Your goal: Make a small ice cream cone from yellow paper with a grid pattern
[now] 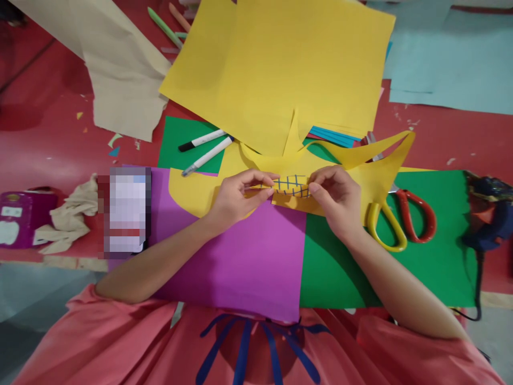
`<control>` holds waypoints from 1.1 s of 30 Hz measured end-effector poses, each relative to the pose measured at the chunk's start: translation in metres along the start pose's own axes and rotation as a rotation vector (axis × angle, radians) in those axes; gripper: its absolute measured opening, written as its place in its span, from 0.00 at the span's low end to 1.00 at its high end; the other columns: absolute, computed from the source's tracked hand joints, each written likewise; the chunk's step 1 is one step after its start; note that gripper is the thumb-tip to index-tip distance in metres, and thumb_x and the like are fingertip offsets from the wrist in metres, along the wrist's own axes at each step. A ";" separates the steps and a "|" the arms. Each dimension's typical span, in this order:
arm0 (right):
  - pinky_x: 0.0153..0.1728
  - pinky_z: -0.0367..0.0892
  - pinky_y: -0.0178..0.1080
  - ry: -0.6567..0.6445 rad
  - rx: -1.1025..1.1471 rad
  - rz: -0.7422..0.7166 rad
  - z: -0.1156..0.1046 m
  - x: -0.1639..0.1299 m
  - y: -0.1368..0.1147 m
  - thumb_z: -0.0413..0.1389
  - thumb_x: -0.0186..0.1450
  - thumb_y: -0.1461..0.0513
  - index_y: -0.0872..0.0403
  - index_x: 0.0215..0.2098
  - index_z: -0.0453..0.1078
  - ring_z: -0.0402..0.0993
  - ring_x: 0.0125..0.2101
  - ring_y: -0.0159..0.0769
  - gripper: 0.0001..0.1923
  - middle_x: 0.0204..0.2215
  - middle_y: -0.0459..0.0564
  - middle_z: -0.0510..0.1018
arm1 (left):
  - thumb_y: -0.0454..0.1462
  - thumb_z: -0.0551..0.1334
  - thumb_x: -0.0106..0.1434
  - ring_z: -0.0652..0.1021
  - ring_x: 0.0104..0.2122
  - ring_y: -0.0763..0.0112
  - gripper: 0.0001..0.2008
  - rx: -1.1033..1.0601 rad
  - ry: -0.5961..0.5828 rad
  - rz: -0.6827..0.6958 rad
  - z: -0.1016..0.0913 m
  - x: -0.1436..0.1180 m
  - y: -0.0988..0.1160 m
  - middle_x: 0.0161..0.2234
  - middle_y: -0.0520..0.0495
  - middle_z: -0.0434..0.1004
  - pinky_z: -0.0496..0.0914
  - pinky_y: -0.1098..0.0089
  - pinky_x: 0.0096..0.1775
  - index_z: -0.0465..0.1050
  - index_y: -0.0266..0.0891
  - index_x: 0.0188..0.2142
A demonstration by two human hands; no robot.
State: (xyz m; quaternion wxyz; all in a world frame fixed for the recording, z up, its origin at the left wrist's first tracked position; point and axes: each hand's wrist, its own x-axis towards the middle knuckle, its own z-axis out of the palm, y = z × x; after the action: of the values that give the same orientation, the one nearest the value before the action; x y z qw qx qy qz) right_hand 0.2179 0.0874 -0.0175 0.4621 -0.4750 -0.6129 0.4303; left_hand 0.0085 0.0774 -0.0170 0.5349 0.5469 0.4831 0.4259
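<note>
Here, left hand (234, 195) and right hand (334, 195) pinch a blue-gridded yellow paper piece (292, 186); apparently no legible writing.

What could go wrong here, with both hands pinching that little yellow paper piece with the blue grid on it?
The left hand and right hand pinch opposite ends of the gridded yellow piece; pulling apart might tear it. The cut yellow scrap curls loosely behind the right hand and could snag or crease. The scissors lie close by the right wrist, so a sideways move might knock them.
</note>
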 end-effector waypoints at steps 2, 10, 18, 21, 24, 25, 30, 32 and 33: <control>0.33 0.69 0.41 0.024 -0.128 -0.110 -0.004 0.001 -0.002 0.59 0.64 0.58 0.49 0.33 0.65 0.70 0.33 0.36 0.07 0.31 0.47 0.71 | 0.42 0.67 0.59 0.81 0.45 0.65 0.10 0.045 -0.004 0.014 0.000 -0.001 0.000 0.43 0.43 0.82 0.76 0.66 0.46 0.72 0.38 0.34; 0.49 0.67 0.52 -0.267 -0.335 -0.327 0.006 -0.002 -0.004 0.62 0.61 0.57 0.49 0.50 0.67 0.73 0.48 0.47 0.19 0.46 0.55 0.77 | 0.40 0.65 0.62 0.81 0.43 0.68 0.09 0.278 -0.104 0.117 -0.001 -0.009 -0.005 0.41 0.46 0.81 0.75 0.71 0.45 0.72 0.40 0.40; 0.43 0.69 0.47 -0.233 -0.231 -0.243 0.013 -0.005 0.001 0.61 0.62 0.60 0.49 0.43 0.70 0.75 0.42 0.41 0.10 0.40 0.52 0.79 | 0.41 0.66 0.60 0.81 0.45 0.67 0.12 0.161 -0.118 0.074 0.001 -0.007 -0.005 0.42 0.46 0.80 0.76 0.70 0.47 0.72 0.40 0.42; 0.42 0.69 0.46 -0.212 -0.178 -0.190 0.014 -0.006 0.000 0.62 0.62 0.60 0.50 0.42 0.70 0.74 0.41 0.40 0.10 0.39 0.52 0.78 | 0.42 0.66 0.60 0.81 0.45 0.67 0.13 0.139 -0.116 0.056 0.001 -0.006 -0.005 0.42 0.47 0.80 0.76 0.68 0.48 0.72 0.40 0.42; 0.41 0.69 0.44 -0.197 -0.154 -0.188 0.015 -0.006 -0.001 0.62 0.62 0.61 0.50 0.40 0.70 0.73 0.40 0.39 0.09 0.37 0.51 0.77 | 0.41 0.66 0.60 0.81 0.44 0.68 0.11 0.138 -0.112 0.073 0.000 -0.006 -0.004 0.41 0.47 0.81 0.76 0.69 0.47 0.73 0.40 0.41; 0.40 0.69 0.44 -0.193 -0.151 -0.189 0.015 -0.007 -0.001 0.62 0.62 0.61 0.50 0.40 0.70 0.73 0.39 0.38 0.08 0.37 0.50 0.77 | 0.41 0.66 0.60 0.81 0.44 0.68 0.11 0.144 -0.109 0.074 0.000 -0.006 -0.004 0.41 0.46 0.81 0.76 0.69 0.47 0.73 0.40 0.41; 0.39 0.69 0.44 -0.174 -0.153 -0.189 0.014 -0.007 0.000 0.60 0.63 0.61 0.49 0.39 0.70 0.73 0.38 0.38 0.06 0.36 0.50 0.76 | 0.44 0.67 0.59 0.81 0.44 0.65 0.15 0.106 -0.101 0.035 0.000 -0.004 -0.003 0.43 0.45 0.81 0.77 0.68 0.45 0.75 0.39 0.43; 0.40 0.69 0.44 -0.161 -0.153 -0.192 0.014 -0.007 0.000 0.60 0.63 0.61 0.49 0.39 0.70 0.73 0.38 0.38 0.06 0.36 0.49 0.76 | 0.44 0.68 0.58 0.81 0.44 0.66 0.15 0.081 -0.090 0.021 -0.001 -0.004 -0.002 0.42 0.45 0.82 0.77 0.69 0.45 0.76 0.39 0.42; 0.40 0.69 0.44 -0.155 -0.152 -0.192 0.013 -0.007 0.000 0.60 0.63 0.61 0.49 0.39 0.70 0.73 0.39 0.38 0.07 0.36 0.49 0.76 | 0.44 0.69 0.57 0.81 0.44 0.66 0.15 0.072 -0.081 0.014 -0.001 -0.003 -0.002 0.42 0.45 0.82 0.76 0.70 0.46 0.77 0.39 0.42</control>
State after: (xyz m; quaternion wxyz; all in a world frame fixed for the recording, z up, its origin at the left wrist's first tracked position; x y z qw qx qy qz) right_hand 0.2058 0.0794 -0.0215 0.4153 -0.4132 -0.7203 0.3715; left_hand 0.0069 0.0741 -0.0192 0.5308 0.5862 0.4722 0.3894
